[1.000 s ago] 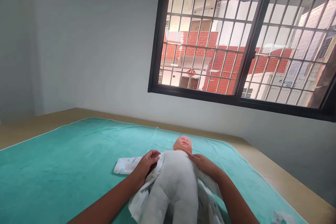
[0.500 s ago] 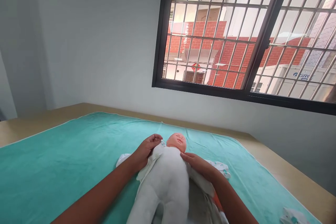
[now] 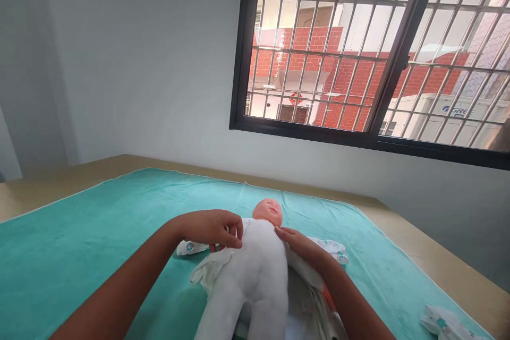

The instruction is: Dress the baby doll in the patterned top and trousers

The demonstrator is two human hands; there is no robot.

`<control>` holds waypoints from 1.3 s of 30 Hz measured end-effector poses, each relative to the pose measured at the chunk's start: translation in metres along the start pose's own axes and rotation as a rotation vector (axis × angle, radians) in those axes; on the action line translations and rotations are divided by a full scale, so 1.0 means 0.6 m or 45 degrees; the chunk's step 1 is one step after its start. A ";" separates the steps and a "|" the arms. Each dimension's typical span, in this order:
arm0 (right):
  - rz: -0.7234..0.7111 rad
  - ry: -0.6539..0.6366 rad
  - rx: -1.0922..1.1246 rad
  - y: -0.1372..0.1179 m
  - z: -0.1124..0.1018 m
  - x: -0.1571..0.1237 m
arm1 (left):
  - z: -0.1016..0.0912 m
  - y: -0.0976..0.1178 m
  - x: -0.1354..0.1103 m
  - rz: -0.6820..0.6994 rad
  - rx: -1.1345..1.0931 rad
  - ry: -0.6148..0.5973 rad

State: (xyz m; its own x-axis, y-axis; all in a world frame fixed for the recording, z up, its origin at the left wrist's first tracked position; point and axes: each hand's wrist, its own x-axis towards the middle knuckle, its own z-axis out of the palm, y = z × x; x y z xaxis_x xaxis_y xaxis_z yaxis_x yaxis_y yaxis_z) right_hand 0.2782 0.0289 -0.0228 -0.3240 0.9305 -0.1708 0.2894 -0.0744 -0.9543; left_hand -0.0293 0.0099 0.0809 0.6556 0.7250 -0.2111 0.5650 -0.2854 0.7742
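Observation:
A baby doll [image 3: 258, 265] with a white soft body and a pink head [image 3: 268, 211] lies on its back, head away from me. Its white garment [image 3: 213, 271] is spread open beneath and beside it, one crumpled flap on the left. My left hand [image 3: 217, 231] is over the doll's left-side shoulder, palm down, fingers curled by the garment's edge; whatever they grip is hidden. With the thumb by the doll's neck, my right hand [image 3: 298, 244] holds its right-side shoulder, the other fingers mostly out of sight. Printed sleeves [image 3: 332, 251] stick out on both sides.
A turquoise blanket [image 3: 119, 223] covers the wooden table [image 3: 402, 220]. At its lower right lies a small crumpled printed cloth [image 3: 444, 321]. An orange patch [image 3: 329, 298] shows by my right forearm. Behind are a grey wall [image 3: 151, 64] and a barred window [image 3: 319, 53].
My left hand has turned over and come nearer, from beside the doll's head to its upper chest. The garment flap has dropped outward to the left. My right hand stays put.

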 end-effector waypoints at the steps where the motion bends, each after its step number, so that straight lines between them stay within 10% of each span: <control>1: 0.003 0.003 -0.006 0.001 0.000 0.001 | -0.001 -0.003 -0.003 -0.015 0.007 -0.038; 11: -0.009 -0.051 0.002 -0.003 0.002 -0.002 | 0.037 -0.015 0.018 -0.183 0.376 0.068; 18: -0.017 -0.041 -0.019 -0.004 0.003 0.002 | 0.028 -0.049 0.047 0.030 0.340 0.179; 26: -0.023 -0.044 0.002 -0.012 0.008 -0.004 | 0.022 -0.009 0.040 -0.018 -0.336 0.531; 31: -0.032 -0.051 -0.005 -0.009 0.006 0.000 | 0.041 0.036 0.006 0.025 -0.229 0.419; 36: -0.033 0.009 -0.027 -0.005 0.005 0.000 | 0.043 0.088 -0.043 0.127 -0.261 -0.200; 39: -0.031 0.010 -0.046 -0.006 0.006 0.000 | 0.033 0.088 -0.057 0.119 -0.037 -0.134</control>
State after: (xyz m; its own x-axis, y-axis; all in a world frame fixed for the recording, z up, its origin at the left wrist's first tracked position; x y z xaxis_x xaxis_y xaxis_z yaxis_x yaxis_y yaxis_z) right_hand 0.2741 0.0278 -0.0204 -0.3244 0.9346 -0.1457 0.3142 -0.0389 -0.9486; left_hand -0.0121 -0.0425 0.1175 0.7544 0.6259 -0.1977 0.4852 -0.3289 0.8102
